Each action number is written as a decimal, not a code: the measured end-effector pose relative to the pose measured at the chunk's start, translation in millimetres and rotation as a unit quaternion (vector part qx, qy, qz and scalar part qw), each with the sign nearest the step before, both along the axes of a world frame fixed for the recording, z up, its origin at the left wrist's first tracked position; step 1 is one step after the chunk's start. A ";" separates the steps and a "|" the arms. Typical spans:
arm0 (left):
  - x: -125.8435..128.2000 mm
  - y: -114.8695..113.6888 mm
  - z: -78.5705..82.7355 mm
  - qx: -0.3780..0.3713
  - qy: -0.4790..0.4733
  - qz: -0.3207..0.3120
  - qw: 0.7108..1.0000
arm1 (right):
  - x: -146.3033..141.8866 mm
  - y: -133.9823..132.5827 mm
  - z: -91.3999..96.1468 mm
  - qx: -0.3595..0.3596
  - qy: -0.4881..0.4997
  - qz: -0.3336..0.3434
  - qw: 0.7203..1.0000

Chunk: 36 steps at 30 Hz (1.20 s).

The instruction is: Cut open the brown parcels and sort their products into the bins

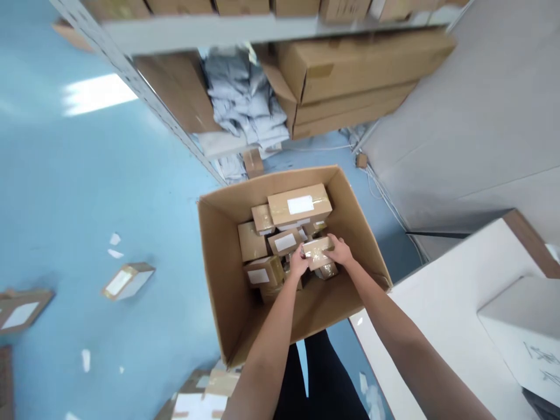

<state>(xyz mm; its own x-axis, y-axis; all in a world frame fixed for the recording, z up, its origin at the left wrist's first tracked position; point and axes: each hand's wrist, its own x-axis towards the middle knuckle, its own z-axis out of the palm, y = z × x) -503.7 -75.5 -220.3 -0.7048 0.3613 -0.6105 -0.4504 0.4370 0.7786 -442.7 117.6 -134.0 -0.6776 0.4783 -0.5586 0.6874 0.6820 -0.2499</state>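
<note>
Both my hands reach down into a large open cardboard box (227, 280). Between them is a small taped cardboard box (318, 252). My left hand (299, 262) grips its left end, and my right hand (339, 251) is closed on its right end. Around and under it lie several other small boxes. A longer box with a white label (280, 205) rests at the far side. A labelled box (285, 241) sits just beyond my left hand, and another labelled box (262, 273) is to its left. The undersides of the held box are hidden.
A metal shelf (219, 32) with long cartons (350, 70) and grey plastic bags (245, 93) stands ahead. At right is a white table (472, 291) beside a wall. On the blue floor at left lie a small box (128, 280), another box (24, 310) and paper scraps.
</note>
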 end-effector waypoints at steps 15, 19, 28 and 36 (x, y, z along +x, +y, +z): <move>50.3 20.1 246.3 0.238 0.128 -0.121 0.955 | 137.0 -35.6 237.6 0.105 0.291 -0.143 0.940; 110.4 62.3 270.8 0.261 0.155 -0.202 0.931 | 225.6 -22.4 245.8 0.121 0.333 -0.225 0.908; 348.8 132.6 213.8 0.168 0.047 -0.357 0.918 | 478.5 -19.0 165.0 0.065 0.238 -0.507 0.826; 438.0 104.9 179.4 0.026 0.090 -0.486 0.869 | 567.8 -61.3 94.0 -0.044 0.195 -0.517 0.832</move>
<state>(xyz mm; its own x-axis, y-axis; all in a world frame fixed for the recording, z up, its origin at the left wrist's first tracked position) -65.7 29.5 -40.9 -0.1339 0.8629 -0.4874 0.2436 0.5054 0.8278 125.1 56.3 -40.0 -0.0678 0.8870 -0.4569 0.7501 -0.2566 -0.6095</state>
